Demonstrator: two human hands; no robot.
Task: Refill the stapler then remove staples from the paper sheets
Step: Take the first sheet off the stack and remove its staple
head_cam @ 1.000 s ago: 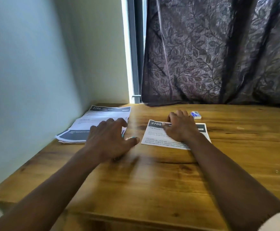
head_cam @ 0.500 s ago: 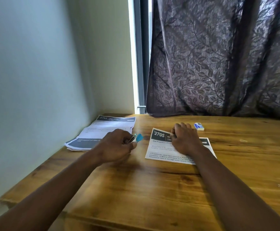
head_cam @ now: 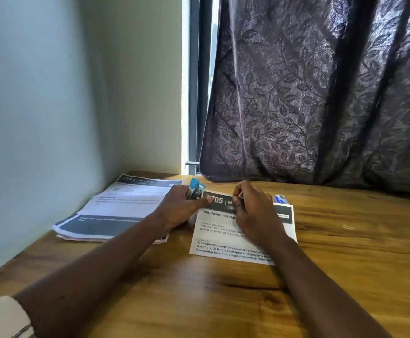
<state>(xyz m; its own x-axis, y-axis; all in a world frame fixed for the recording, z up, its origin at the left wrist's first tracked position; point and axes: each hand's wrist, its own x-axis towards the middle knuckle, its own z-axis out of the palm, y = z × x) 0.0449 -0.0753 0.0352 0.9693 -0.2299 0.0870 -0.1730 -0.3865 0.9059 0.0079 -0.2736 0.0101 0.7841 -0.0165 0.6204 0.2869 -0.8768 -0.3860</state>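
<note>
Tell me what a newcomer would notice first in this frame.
Two bare forearms meet mid-table: the left hand grips a small blue stapler at the top corner of the printed sheet that the right hand pins down. A dark leaf-patterned curtain fills the back right.

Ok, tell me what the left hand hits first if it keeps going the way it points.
Likely the top left corner of the 2705 sheet: the left hand, holding the blue stapler, points right and away at it. Depth is uncertain.

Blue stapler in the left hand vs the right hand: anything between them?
Head view: only the top-left corner of the 2705 sheet lies between the stapler in the left hand and the right hand.
</note>
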